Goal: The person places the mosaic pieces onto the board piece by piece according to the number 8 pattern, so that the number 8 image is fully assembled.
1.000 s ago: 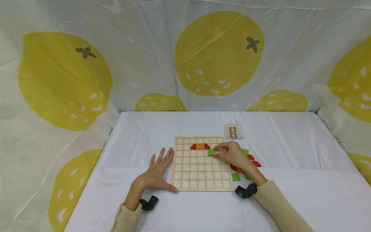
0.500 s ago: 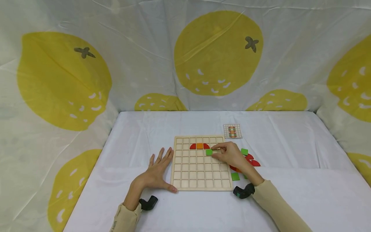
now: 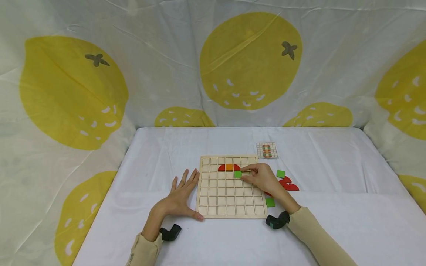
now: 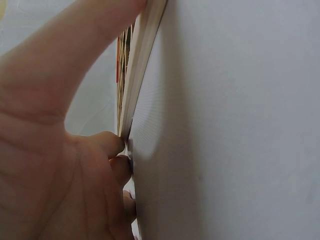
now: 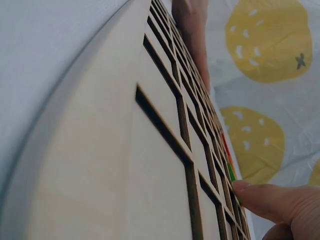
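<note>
My right hand [image 3: 264, 178] pinches the edge of a green square tile [image 3: 237, 174] over the wooden grid board [image 3: 221, 192]. The tile sits at the cell just below a red quarter-round piece [image 3: 236, 167]. That piece, an orange square [image 3: 229, 167] and another red quarter-round [image 3: 221, 168] form a row on the board. In the right wrist view a fingertip meets the green tile [image 5: 231, 172] far along the grid. With fingers spread, my left hand [image 3: 178, 199] rests along the board's left edge, thumb at the near corner.
Loose red pieces [image 3: 289, 184] and green squares [image 3: 280, 173] lie right of the board, some partly hidden by my right arm. A small printed pattern card [image 3: 267, 150] lies behind the board's right corner. White cloth [image 3: 159, 147] covers the table, and a lemon-print curtain [image 3: 173, 66] hangs behind.
My right hand has moved slightly left with the green tile, bringing it under the right red piece. My left hand has stayed at the board's edge.
</note>
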`<state>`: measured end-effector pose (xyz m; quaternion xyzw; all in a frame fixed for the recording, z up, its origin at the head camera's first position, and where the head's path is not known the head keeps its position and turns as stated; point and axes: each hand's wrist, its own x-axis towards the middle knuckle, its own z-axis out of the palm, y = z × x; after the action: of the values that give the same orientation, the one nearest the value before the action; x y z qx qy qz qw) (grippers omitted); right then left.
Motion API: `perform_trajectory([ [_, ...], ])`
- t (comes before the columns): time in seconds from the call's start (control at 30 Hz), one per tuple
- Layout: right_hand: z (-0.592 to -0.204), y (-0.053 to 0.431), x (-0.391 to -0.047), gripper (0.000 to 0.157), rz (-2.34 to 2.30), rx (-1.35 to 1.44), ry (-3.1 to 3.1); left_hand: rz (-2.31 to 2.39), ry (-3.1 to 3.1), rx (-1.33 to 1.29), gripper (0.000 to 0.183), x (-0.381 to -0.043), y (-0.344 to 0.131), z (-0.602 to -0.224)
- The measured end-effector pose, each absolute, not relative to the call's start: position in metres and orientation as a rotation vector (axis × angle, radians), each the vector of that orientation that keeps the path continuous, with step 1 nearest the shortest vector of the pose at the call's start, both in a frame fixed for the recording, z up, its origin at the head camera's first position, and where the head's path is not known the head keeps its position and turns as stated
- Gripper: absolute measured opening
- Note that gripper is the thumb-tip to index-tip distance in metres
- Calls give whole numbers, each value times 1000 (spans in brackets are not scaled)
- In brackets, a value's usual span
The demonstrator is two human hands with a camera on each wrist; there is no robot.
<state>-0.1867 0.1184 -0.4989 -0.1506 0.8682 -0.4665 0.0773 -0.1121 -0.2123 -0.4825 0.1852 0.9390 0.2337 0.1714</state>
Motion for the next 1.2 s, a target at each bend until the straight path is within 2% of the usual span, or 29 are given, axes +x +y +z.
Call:
perform_trajectory([
  [0.93, -497, 115, -186, 27, -1375, -422, 2634, 657, 2664, 531, 151, -113, -215, -484],
  [1.2, -486, 140, -183, 26, -1379, -321, 2601, 665, 2658, 534, 150, -113, -214, -485],
])
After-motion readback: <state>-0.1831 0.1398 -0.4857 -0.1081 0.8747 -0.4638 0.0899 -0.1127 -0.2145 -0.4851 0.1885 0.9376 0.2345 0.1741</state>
